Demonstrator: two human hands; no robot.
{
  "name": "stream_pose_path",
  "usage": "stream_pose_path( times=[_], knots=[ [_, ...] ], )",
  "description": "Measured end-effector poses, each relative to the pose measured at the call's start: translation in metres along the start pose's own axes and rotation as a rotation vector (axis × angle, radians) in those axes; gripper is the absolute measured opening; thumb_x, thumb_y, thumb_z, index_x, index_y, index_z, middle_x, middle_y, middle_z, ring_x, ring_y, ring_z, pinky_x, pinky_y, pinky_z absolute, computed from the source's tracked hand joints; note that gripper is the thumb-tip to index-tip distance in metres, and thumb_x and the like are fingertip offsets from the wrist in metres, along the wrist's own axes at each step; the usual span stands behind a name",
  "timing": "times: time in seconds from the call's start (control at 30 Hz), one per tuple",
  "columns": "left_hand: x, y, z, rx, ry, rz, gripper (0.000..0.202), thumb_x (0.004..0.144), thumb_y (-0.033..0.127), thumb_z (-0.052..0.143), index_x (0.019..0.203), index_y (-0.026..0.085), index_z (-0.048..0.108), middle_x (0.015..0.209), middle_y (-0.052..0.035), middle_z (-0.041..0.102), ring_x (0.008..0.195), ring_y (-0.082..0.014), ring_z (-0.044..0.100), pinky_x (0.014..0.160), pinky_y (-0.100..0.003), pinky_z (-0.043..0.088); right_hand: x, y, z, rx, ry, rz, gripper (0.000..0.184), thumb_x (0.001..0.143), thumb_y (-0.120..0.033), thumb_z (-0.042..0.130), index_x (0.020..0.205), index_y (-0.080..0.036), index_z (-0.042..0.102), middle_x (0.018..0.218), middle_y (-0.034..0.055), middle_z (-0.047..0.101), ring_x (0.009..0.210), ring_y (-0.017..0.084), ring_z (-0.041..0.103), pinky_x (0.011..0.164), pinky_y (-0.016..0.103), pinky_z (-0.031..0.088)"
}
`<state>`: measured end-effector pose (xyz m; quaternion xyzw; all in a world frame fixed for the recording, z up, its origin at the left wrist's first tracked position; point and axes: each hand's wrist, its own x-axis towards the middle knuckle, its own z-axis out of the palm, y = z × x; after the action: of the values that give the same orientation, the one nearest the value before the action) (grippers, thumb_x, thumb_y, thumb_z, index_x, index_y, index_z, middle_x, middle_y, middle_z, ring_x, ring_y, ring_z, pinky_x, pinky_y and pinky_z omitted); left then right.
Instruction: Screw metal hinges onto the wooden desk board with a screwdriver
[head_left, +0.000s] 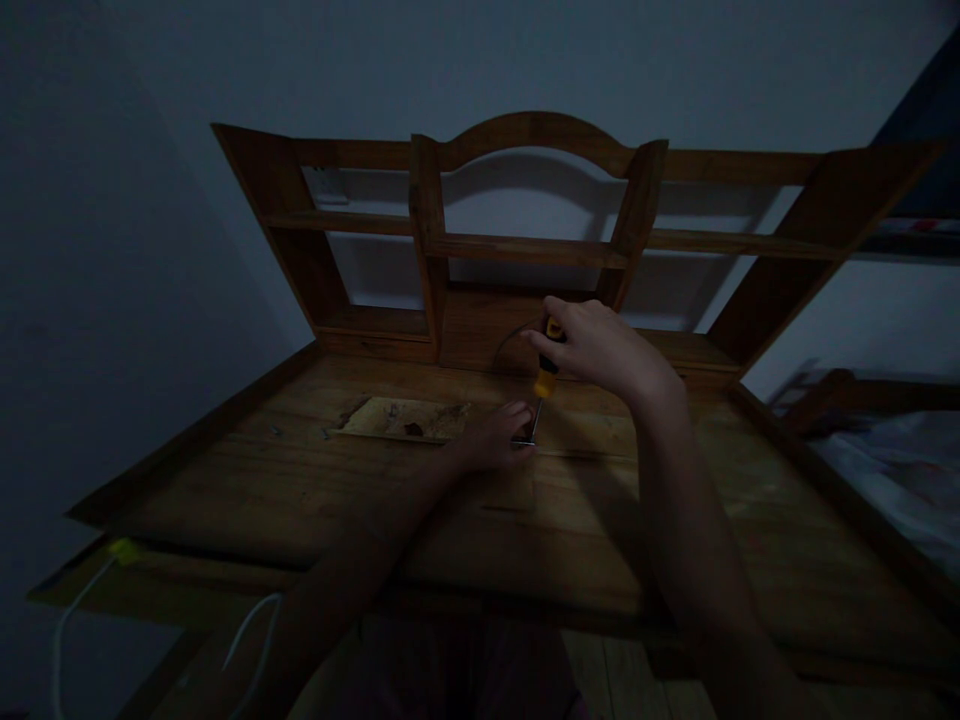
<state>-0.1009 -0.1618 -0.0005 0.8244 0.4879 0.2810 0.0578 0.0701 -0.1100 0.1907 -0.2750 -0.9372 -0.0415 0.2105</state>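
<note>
My right hand (596, 345) is closed around the black and yellow handle of a screwdriver (546, 382). The shaft points down, slightly tilted, and its tip meets a small dark metal piece (528, 441) at the tabletop. Around that piece my left hand (495, 437) is closed, fingers curled beside the screwdriver tip. Its palm hides most of what it grips, and the dim light blurs the detail. To the left of this hand lies a pale, rough wooden strip (390, 418) with a dark spot on it.
The wooden desk (315, 500) carries a shelf unit (525, 250) along its back, against the wall. Small screw-like bits (325, 434) lie left of the strip. A white cable (64, 630) with a yellow end hangs at the front left. Bedding (892, 480) shows at the right.
</note>
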Motion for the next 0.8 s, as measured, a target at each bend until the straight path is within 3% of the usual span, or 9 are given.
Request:
stream_pose_path(
  times=[0.1, 0.27, 0.5, 0.67, 0.8],
  knots=[
    [0.0003, 0.0011, -0.0006, 0.006, -0.002, -0.007, 0.019, 0.087, 0.033, 0.063, 0.098, 0.020, 0.054, 0.108, -0.0086, 0.055, 0.104, -0.0244, 0.055, 0.090, -0.037, 0.048, -0.0008, -0.0015, -0.0003, -0.022, -0.005, 0.040, 0.028, 0.093, -0.042, 0.052, 0.104, -0.018, 0.060, 0.095, 0.0119, 0.070, 0.087, 0.027, 0.066, 0.076, 0.035, 0.045],
    [-0.0003, 0.0014, 0.0002, 0.014, 0.002, -0.030, 0.020, 0.087, 0.034, 0.063, 0.098, 0.019, 0.055, 0.107, -0.0083, 0.055, 0.103, -0.0237, 0.055, 0.089, -0.037, 0.048, -0.0009, -0.0028, -0.0018, 0.055, -0.047, -0.022, 0.022, 0.092, -0.033, 0.052, 0.105, -0.018, 0.060, 0.099, 0.0103, 0.071, 0.089, 0.025, 0.066, 0.078, 0.032, 0.046],
    [0.0004, 0.0030, -0.0015, 0.030, -0.013, -0.037, 0.018, 0.086, 0.032, 0.063, 0.097, 0.020, 0.056, 0.107, -0.0082, 0.055, 0.104, -0.0247, 0.054, 0.091, -0.038, 0.048, -0.0010, -0.0053, -0.0010, -0.034, -0.006, 0.030, 0.033, 0.094, -0.041, 0.051, 0.114, -0.016, 0.058, 0.100, 0.0134, 0.070, 0.093, 0.029, 0.066, 0.079, 0.036, 0.045],
    [0.0005, 0.0043, -0.0027, 0.024, -0.010, -0.026, 0.018, 0.087, 0.032, 0.062, 0.098, 0.020, 0.055, 0.109, -0.0086, 0.055, 0.105, -0.0246, 0.054, 0.091, -0.038, 0.048, -0.0011, -0.0023, -0.0031, 0.028, -0.059, -0.029, 0.023, 0.093, -0.033, 0.051, 0.109, -0.019, 0.060, 0.103, 0.0101, 0.070, 0.094, 0.025, 0.065, 0.081, 0.033, 0.045],
    [0.0004, 0.0036, -0.0024, 0.032, -0.017, -0.018, 0.019, 0.088, 0.033, 0.061, 0.098, 0.019, 0.054, 0.110, -0.0092, 0.055, 0.105, -0.0249, 0.054, 0.092, -0.038, 0.048, -0.0003, -0.0021, -0.0017, -0.012, -0.023, 0.012, 0.028, 0.094, -0.038, 0.050, 0.109, -0.017, 0.060, 0.098, 0.0120, 0.070, 0.090, 0.026, 0.065, 0.078, 0.034, 0.045]
  ],
)
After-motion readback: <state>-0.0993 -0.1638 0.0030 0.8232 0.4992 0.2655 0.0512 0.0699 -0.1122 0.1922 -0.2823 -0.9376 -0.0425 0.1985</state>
